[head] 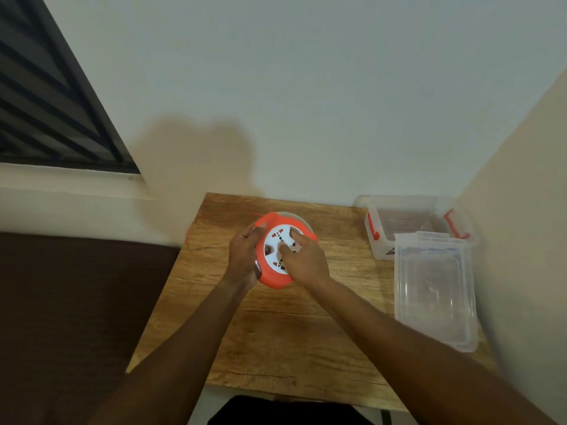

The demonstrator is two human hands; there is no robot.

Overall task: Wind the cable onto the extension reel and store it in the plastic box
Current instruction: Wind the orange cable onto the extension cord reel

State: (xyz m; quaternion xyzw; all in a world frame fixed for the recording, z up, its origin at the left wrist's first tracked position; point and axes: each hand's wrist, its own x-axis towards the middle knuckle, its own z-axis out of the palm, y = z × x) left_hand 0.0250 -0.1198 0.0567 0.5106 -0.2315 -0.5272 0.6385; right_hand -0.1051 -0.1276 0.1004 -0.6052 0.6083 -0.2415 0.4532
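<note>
An orange extension reel with a white socket face sits tilted over the middle of the wooden table. My left hand grips its left rim. My right hand lies on the white face, fingers pressed into it. A thin orange cable runs off the reel's far left and shows at the table's left edge. The clear plastic box with orange latches stands open at the table's far right corner. Its clear lid lies flat in front of it.
A pale wall rises behind the table and another closes in on the right. A window with dark slats is at upper left above a ledge. A dark brown surface lies left of the table, and something black sits below its near edge.
</note>
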